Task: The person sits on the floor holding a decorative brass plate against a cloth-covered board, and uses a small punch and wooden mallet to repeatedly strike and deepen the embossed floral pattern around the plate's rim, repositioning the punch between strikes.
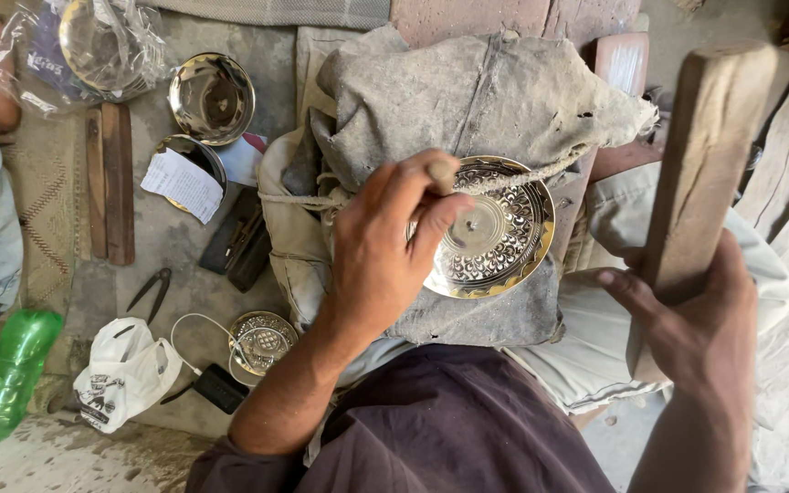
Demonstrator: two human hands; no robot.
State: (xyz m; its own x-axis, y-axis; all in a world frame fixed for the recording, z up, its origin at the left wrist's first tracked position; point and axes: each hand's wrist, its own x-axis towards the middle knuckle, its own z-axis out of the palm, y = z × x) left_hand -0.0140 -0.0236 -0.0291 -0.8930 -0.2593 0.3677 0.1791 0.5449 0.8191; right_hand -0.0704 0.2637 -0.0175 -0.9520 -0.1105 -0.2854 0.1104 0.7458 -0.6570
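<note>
brass plate, round and cut with a lacy pattern about a plain centre, is laid on a grey cloth bag that pads the lap; no bench is seen, only the floor. the left hand is closed around a small punch, the fingers curled tight on its shaft, and its tip is hidden behind them, so the exact spot touched on the plate cannot be told. the right hand is wrapped around the lower end of a flat wooden mallet, which is raised well apart from the punch, off to the right.

several slips are judged possible. the plate is not clamped; it is only held down by the left hand on a soft, uneven bag, so a blow landing off the axis of the punch could skate the tip across the polished centre and scar it. the mallet face is broad and the punch head small and close to the knuckles, so a misjudged swing could strike the fingers instead. too hard a blow could dent or tear the thin pierced rim. the bag could also sag and tilt the plate toward the lap.

on the floor to the left lie a smaller patterned dish, a plain metal bowl, a pair of pliers, a white bag and a green bottle, all well apart from the work.
</note>
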